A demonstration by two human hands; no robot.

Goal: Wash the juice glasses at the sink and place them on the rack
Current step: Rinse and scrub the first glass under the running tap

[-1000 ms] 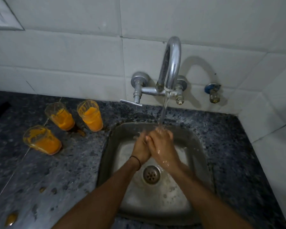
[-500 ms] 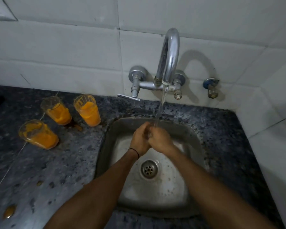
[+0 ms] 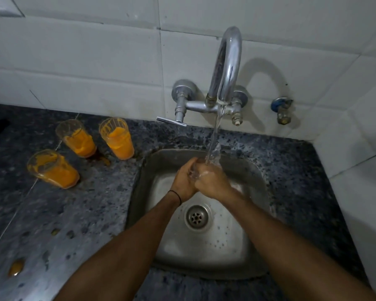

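Note:
Three clear juice glasses with orange juice and smeared walls stand on the dark stone counter left of the sink: one at the back left (image 3: 79,140), one at the back right (image 3: 117,141), one nearer me (image 3: 52,169). Above the steel sink (image 3: 139,192), my left hand (image 3: 183,181) and my right hand (image 3: 213,181) are pressed together, fingers curled, under the water stream (image 3: 214,140) from the chrome tap (image 3: 228,66). Neither hand shows a glass in it. No rack is in view.
The tap's lever handle (image 3: 170,121) sticks out to the left over the counter. A small valve (image 3: 282,109) sits on the tiled wall to the right. Juice drops (image 3: 15,267) and a brown stain (image 3: 102,159) mark the counter. The drain (image 3: 197,217) lies below my wrists.
My hands have stayed under the running water, rubbing and shifting against each other. The view has tilted slightly. The glasses have not moved.

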